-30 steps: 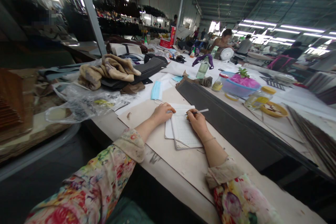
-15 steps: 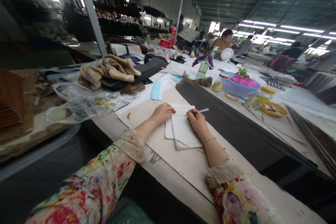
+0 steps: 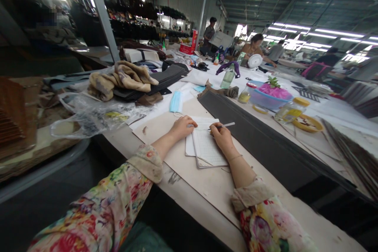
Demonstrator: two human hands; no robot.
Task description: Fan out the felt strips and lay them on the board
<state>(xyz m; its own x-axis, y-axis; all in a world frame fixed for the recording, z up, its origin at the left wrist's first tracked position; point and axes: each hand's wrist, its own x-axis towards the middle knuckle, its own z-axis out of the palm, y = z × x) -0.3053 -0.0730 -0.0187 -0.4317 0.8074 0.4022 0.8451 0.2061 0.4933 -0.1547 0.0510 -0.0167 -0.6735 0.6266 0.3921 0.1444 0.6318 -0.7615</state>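
A lined paper pad (image 3: 206,145) lies on the pale worktable (image 3: 212,189) in front of me. My right hand (image 3: 222,137) rests on the pad and is closed on a slim white pen (image 3: 226,125), its tip on the page. My left hand (image 3: 183,126) lies curled on the pad's upper left corner, pinning it down and holding nothing I can make out. Both my forearms wear flowered sleeves.
A long dark strip (image 3: 260,141) runs along the table right of the pad. Beyond it stand a blue bowl with pink stuff (image 3: 273,96), jars (image 3: 291,110) and a bottle (image 3: 228,77). A face mask (image 3: 176,102), a plastic bag (image 3: 94,116) and piled cloth (image 3: 124,78) lie left. People work at the far end.
My hands and the pad have not moved. In the background a person carrying a flat sheet has walked into view behind the post.
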